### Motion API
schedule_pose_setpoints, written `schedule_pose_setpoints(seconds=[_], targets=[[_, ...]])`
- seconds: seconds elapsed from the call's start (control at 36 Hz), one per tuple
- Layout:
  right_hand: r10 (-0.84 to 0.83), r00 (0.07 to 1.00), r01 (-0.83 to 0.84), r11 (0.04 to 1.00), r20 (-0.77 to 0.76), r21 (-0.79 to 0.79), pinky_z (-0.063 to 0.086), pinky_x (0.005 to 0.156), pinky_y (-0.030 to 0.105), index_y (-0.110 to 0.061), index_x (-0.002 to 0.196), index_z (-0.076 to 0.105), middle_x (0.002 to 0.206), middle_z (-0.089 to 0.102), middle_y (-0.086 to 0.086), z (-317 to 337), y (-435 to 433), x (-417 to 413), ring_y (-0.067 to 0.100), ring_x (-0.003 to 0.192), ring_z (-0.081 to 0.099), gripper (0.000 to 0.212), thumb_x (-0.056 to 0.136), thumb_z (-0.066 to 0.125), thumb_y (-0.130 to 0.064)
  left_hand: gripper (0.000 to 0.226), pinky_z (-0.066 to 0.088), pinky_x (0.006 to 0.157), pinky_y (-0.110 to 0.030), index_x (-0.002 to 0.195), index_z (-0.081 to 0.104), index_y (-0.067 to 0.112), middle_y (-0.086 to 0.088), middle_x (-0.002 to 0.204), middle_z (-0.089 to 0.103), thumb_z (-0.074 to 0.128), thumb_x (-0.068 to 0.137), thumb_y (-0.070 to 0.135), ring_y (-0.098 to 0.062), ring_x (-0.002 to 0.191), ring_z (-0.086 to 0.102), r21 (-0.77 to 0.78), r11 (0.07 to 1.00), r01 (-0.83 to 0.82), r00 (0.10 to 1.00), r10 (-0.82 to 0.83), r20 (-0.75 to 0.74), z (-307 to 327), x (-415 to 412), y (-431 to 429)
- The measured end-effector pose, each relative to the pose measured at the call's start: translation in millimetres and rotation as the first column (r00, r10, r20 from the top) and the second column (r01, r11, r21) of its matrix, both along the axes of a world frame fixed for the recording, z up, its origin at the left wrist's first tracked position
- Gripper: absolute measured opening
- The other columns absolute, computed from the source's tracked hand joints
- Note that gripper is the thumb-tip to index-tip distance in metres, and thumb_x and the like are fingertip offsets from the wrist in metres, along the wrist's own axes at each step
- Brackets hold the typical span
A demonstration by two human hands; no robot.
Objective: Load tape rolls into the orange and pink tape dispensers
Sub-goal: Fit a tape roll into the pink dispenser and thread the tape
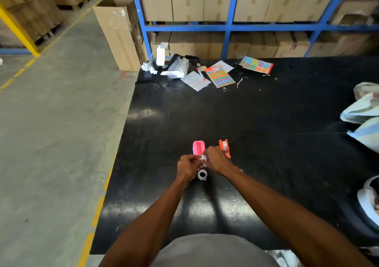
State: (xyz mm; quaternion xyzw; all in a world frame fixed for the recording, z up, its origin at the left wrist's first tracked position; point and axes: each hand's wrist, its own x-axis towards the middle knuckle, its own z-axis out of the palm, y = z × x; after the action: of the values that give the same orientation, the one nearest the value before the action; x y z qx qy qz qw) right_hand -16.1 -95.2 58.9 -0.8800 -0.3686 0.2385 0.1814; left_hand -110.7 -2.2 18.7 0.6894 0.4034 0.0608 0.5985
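Both hands meet over the near-middle of the glossy black table (266, 112). Left hand (188, 166) and right hand (217, 160) are both pinched on a small white part (203, 157) held between them, just in front of the pink plastic tape dispenser (198, 147); too small to tell if it's a roll core or a spindle. Left grip: fingers curled, clamped on that part. Right grip: same, thumb and fingers closed on it from the other side. Pink dispenser stands upright on the table, its open cavity showing. Orange plastic tape dispenser (224, 146) stands just right of it, near the right hand, with a clear tape roll seated in it. A loose clear tape roll with a white core (202, 174) lies flat on the table directly below the hands, between the wrists. Far side of the table: coloured sticker sheets (219, 77) and a white device (174, 66), well apart from the work.
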Motion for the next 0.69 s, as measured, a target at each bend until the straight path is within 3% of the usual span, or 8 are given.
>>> schedule_pose_setpoints(seconds=[0.11, 0.22, 0.39, 0.5, 0.61, 0.69], targets=[[-0.03, 1.0, 0.03, 0.999, -0.001, 0.013, 0.056, 0.077, 0.043, -0.002, 0.09, 0.068, 0.097, 0.071, 0.017, -4, -4, -4, 0.033, 0.087, 0.067, 0.013, 0.085, 0.061, -0.013, 0.026, 0.06, 0.09, -0.035, 0.107, 0.076, -0.003, -0.02, 0.104, 0.077, 0.078, 0.085, 0.009, -0.018, 0.086, 0.068, 0.058, 0.998, 0.007, 1.0, -0.006, -0.008, -2, -2, -5], [-0.051, 0.999, 0.051, 0.998, -0.006, 0.022, 0.056, 0.074, 0.042, -0.001, 0.089, 0.068, 0.095, 0.072, 0.018, -10, -4, -6, 0.034, 0.086, 0.067, 0.013, 0.085, 0.062, -0.013, 0.025, 0.055, 0.078, -0.024, 0.104, 0.076, -0.002, -0.017, 0.102, 0.077, 0.079, 0.084, 0.013, -0.015, 0.084, 0.068, 0.085, 0.996, -0.005, 1.0, 0.007, -0.024, -4, -4, -8], [-0.093, 0.993, 0.101, 0.988, -0.072, 0.119, 0.056, 0.083, 0.041, -0.006, 0.1, 0.076, 0.101, 0.074, 0.015, -12, -5, -5, 0.031, 0.093, 0.068, 0.02, 0.082, 0.07, -0.014, 0.025, 0.057, 0.074, -0.025, 0.102, 0.077, -0.001, -0.017, 0.097, 0.079, 0.078, 0.085, 0.017, -0.015, 0.079, 0.069, 0.091, 0.993, -0.077, 0.997, 0.077, -0.005, -6, -3, -10], [-0.061, 0.992, 0.074, 0.99, -0.11, 0.119, 0.052, 0.074, 0.033, -0.003, 0.095, 0.077, 0.089, 0.076, 0.017, -13, -5, 3, 0.026, 0.078, 0.067, 0.016, 0.081, 0.073, -0.01, 0.025, 0.061, 0.083, -0.036, 0.104, 0.076, -0.004, -0.022, 0.096, 0.078, 0.077, 0.086, 0.014, -0.02, 0.079, 0.07, 0.08, 0.993, -0.086, 0.996, 0.085, 0.023, -5, -3, -7], [-0.046, 0.995, 0.056, 0.992, -0.089, 0.114, 0.042, 0.091, 0.033, -0.014, 0.091, 0.076, 0.094, 0.076, 0.013, -10, -9, 6, 0.025, 0.09, 0.069, 0.011, 0.082, 0.075, -0.018, 0.023, 0.059, 0.084, -0.038, 0.104, 0.076, -0.006, -0.024, 0.097, 0.077, 0.074, 0.088, 0.01, -0.02, 0.08, 0.067, 0.079, 0.996, -0.051, 0.998, 0.049, 0.039, -3, -4, -4], [-0.027, 0.996, 0.039, 0.989, -0.085, 0.145, 0.039, 0.089, 0.036, -0.017, 0.083, 0.074, 0.088, 0.075, 0.011, -12, -11, 8, 0.023, 0.085, 0.067, 0.009, 0.081, 0.077, -0.024, 0.019, 0.058, 0.079, -0.036, 0.099, 0.079, -0.001, -0.014, 0.086, 0.075, 0.071, 0.091, 0.014, -0.016, 0.077, 0.064, 0.084, 0.996, 0.014, 0.999, -0.017, 0.031, 0, -2, -3]])
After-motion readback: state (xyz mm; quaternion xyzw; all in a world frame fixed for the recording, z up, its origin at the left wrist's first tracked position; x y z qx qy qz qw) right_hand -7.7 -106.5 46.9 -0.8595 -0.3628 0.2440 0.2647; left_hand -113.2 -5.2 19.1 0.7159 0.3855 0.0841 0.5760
